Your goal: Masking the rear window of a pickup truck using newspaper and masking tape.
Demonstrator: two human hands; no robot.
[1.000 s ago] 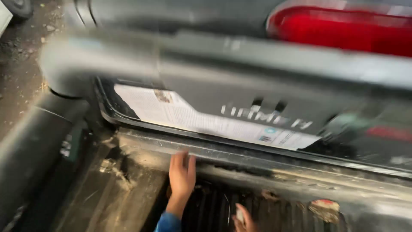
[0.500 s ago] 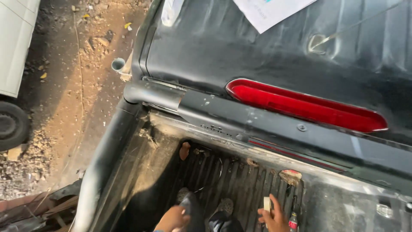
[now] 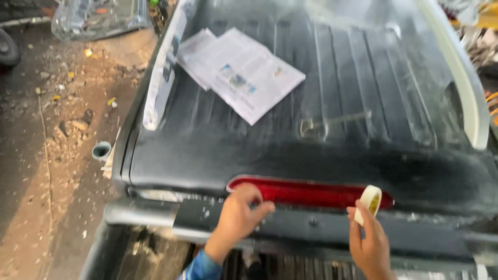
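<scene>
I have a single head-worn view, looking steeply down and forward from above the truck bed onto the black cab roof (image 3: 321, 119). The red brake light (image 3: 306, 191) sits close, low in frame; dirt ground (image 3: 52, 155) fills the left edge.

**What the view did not show clearly**

The right hand (image 3: 369, 243) was cut off at the wrist by the bottom edge, and it covered part of the roll of tape (image 3: 369, 201). The left hand (image 3: 239, 217) hid the left end of the red light bar (image 3: 311, 192). The print on the newspaper sheets (image 3: 244, 72) was too blurred to tell. The white trim (image 3: 467, 83) ran out of the top edge.
</scene>
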